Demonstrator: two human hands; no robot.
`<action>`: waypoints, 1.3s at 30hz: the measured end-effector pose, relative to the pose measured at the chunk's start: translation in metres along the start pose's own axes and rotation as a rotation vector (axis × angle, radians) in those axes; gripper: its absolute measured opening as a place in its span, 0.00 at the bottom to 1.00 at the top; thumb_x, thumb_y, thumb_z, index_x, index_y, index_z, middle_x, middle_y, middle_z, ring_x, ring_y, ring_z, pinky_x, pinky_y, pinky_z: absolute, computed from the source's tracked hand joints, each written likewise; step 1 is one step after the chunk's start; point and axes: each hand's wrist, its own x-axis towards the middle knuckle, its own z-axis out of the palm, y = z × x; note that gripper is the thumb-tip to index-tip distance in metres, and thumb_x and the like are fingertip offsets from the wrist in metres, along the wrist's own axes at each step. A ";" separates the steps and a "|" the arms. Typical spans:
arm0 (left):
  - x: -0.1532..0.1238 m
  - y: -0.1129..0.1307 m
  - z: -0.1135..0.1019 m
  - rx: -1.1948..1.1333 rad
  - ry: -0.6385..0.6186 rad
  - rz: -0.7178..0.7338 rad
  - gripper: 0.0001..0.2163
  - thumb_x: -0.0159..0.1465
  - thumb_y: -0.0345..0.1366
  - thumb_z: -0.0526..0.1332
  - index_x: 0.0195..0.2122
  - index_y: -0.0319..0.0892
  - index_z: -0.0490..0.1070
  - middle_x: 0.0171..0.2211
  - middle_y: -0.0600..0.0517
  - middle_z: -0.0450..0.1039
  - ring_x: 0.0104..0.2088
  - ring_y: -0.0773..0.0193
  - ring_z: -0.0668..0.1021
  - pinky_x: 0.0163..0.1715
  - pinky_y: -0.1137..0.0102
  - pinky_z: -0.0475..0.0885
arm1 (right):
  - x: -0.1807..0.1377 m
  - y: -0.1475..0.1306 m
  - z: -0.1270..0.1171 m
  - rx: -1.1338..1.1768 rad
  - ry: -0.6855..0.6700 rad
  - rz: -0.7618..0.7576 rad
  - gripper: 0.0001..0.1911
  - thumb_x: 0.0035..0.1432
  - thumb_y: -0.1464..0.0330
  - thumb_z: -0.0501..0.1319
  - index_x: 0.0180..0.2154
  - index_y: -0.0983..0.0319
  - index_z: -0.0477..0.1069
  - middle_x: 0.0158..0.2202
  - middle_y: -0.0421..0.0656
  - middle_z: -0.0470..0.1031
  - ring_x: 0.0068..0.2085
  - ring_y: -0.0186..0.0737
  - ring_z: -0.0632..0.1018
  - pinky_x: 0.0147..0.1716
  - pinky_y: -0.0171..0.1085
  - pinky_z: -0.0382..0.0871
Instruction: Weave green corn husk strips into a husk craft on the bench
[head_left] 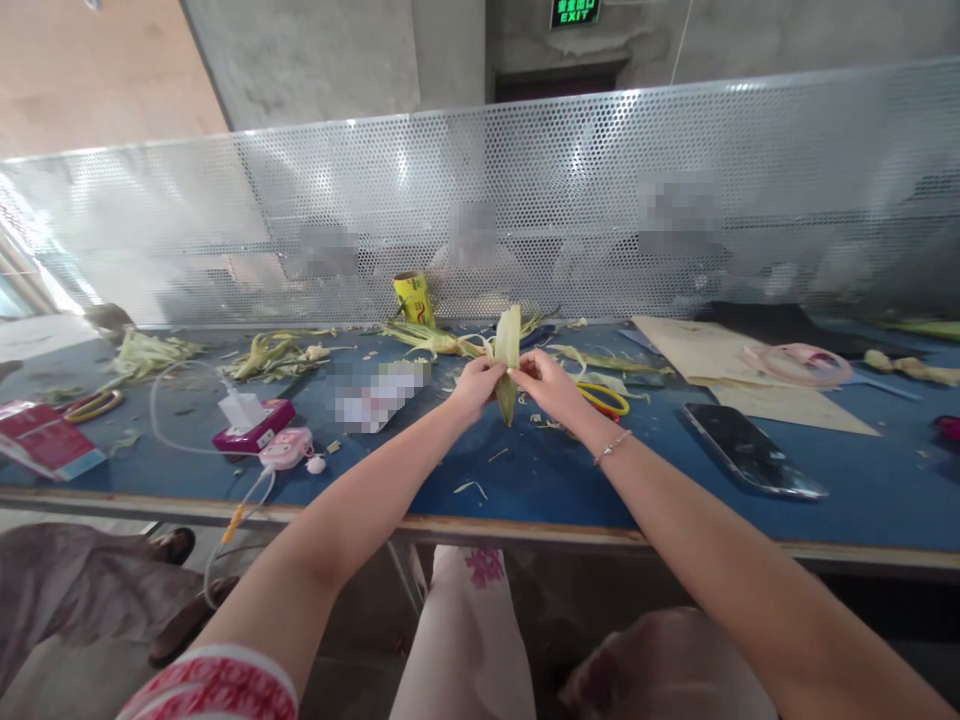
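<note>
A pale green corn husk (508,335) stands upright above the table, its lower tip pointing down. My left hand (478,388) pinches it from the left, and my right hand (546,380) grips it from the right. The fingertips of both hands meet near its middle. Behind the hands lie torn husk strips (431,340). Just right of my right hand are yellow and red loop handles (606,398), partly hidden by the wrist. Small husk scraps (472,488) are scattered on the blue tabletop (540,490).
A yellow can-like container (415,298) stands against the perforated metal screen (555,180). To the right lie a phone (750,450) and brown card (705,365). On the left are a cabled purple box (255,428), a pink case (286,449), a red box (45,440) and husk piles (154,355).
</note>
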 end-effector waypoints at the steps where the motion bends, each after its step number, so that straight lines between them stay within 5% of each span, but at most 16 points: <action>1: -0.001 0.000 0.000 0.059 -0.023 0.030 0.06 0.54 0.32 0.64 0.24 0.38 0.67 0.16 0.58 0.63 0.16 0.74 0.66 0.19 0.76 0.60 | 0.001 0.003 0.000 0.032 -0.014 0.068 0.11 0.52 0.61 0.59 0.35 0.61 0.64 0.33 0.43 0.72 0.33 0.40 0.74 0.30 0.38 0.69; 4: -0.006 -0.001 0.003 0.174 -0.119 0.087 0.08 0.54 0.32 0.63 0.22 0.38 0.66 0.14 0.58 0.61 0.15 0.75 0.63 0.17 0.77 0.56 | 0.003 0.008 0.000 0.171 -0.061 0.153 0.13 0.54 0.59 0.58 0.37 0.61 0.67 0.36 0.45 0.74 0.34 0.40 0.75 0.30 0.38 0.70; 8: -0.008 -0.002 0.006 0.118 -0.191 0.049 0.06 0.58 0.31 0.59 0.23 0.38 0.66 0.15 0.56 0.64 0.15 0.73 0.66 0.18 0.76 0.60 | 0.004 0.009 -0.002 0.224 -0.040 0.071 0.13 0.53 0.60 0.58 0.37 0.61 0.69 0.36 0.45 0.76 0.33 0.40 0.76 0.32 0.39 0.71; 19: -0.006 -0.002 0.005 0.119 -0.099 0.045 0.09 0.60 0.37 0.59 0.26 0.40 0.63 0.15 0.57 0.65 0.14 0.72 0.67 0.18 0.76 0.64 | 0.008 0.012 -0.006 0.126 0.038 -0.043 0.11 0.49 0.64 0.60 0.35 0.62 0.69 0.34 0.46 0.76 0.35 0.43 0.76 0.36 0.43 0.70; 25: -0.008 -0.001 0.007 0.004 -0.119 0.006 0.06 0.60 0.33 0.57 0.26 0.40 0.64 0.15 0.57 0.64 0.13 0.72 0.65 0.16 0.75 0.62 | 0.006 0.006 -0.005 0.131 0.069 -0.061 0.10 0.48 0.65 0.60 0.34 0.62 0.68 0.34 0.46 0.76 0.35 0.43 0.76 0.37 0.43 0.69; 33: -0.002 0.001 0.005 -0.085 0.004 -0.105 0.06 0.58 0.29 0.57 0.23 0.39 0.64 0.15 0.57 0.63 0.14 0.72 0.67 0.18 0.76 0.64 | 0.005 -0.001 -0.009 0.057 0.128 -0.172 0.09 0.49 0.63 0.60 0.30 0.61 0.69 0.32 0.44 0.74 0.35 0.41 0.74 0.39 0.42 0.68; 39: -0.003 -0.004 0.004 0.016 -0.059 -0.003 0.09 0.58 0.37 0.61 0.25 0.40 0.65 0.16 0.57 0.64 0.15 0.72 0.67 0.20 0.74 0.66 | 0.008 0.009 -0.006 0.146 0.043 -0.012 0.14 0.46 0.61 0.63 0.35 0.61 0.68 0.34 0.45 0.75 0.35 0.43 0.76 0.38 0.44 0.69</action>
